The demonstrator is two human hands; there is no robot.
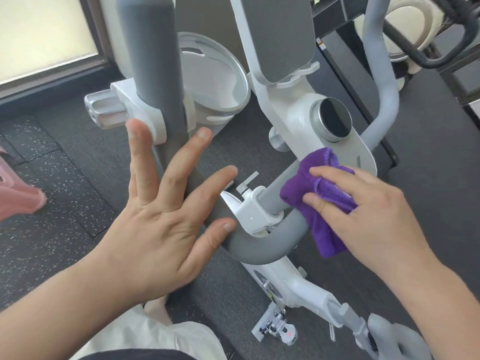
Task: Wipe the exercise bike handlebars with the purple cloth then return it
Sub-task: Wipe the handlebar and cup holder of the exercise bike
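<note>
right hand: pressing purple cloth onto grey handlebars, fingers gripping it
left hand: released, fingers spread

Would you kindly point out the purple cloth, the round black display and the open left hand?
purple cloth (309, 188): head view, on its bunched upper fold.
round black display (335, 120): head view, centre of its dark face.
left hand (158, 219): head view, middle of the palm.

My right hand hides part of purple cloth; cloth hides handlebar beneath. Pink object cut by left edge.
</note>
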